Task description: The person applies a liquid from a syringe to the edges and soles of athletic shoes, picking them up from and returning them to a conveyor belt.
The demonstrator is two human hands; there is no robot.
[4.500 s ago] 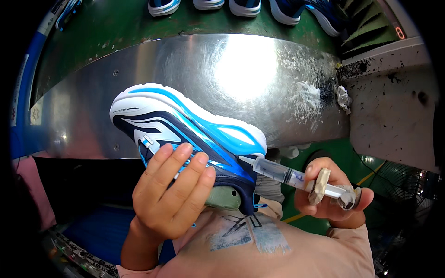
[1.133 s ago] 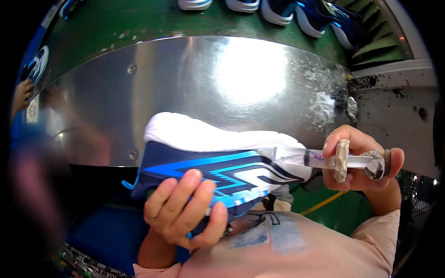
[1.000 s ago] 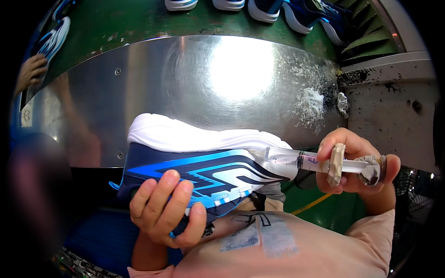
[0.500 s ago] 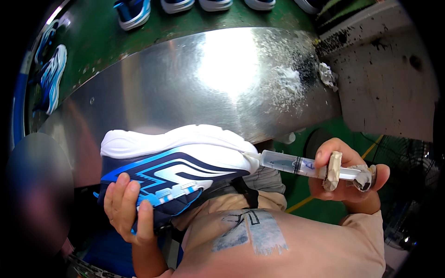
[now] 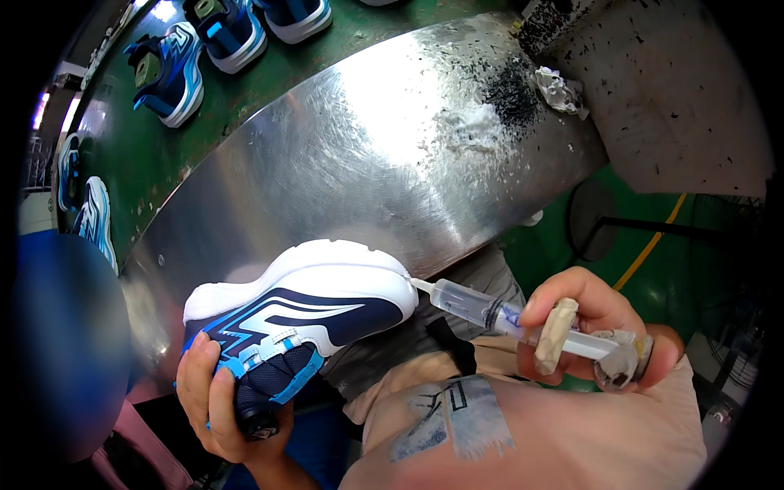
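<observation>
My left hand (image 5: 214, 400) is clamped round the upper of the navy and white shoe (image 5: 294, 314) at lower left, sole turned up, probably so the sole edge is exposed; my right hand (image 5: 600, 331), right of centre, is closed on a clear syringe (image 5: 490, 312), thumb at the plunger end; its nozzle touches the shoe's white sole end. The syringe's long axis runs lower right to upper left; the shoe lies roughly crosswise; above curves the steel desk (image 5: 351, 155); more shoes (image 5: 175, 69) at upper left.

shoe factory | sneakers (image 5: 200, 49) on green conveyor (image 5: 343, 24) | steel bench (image 5: 343, 171)
</observation>
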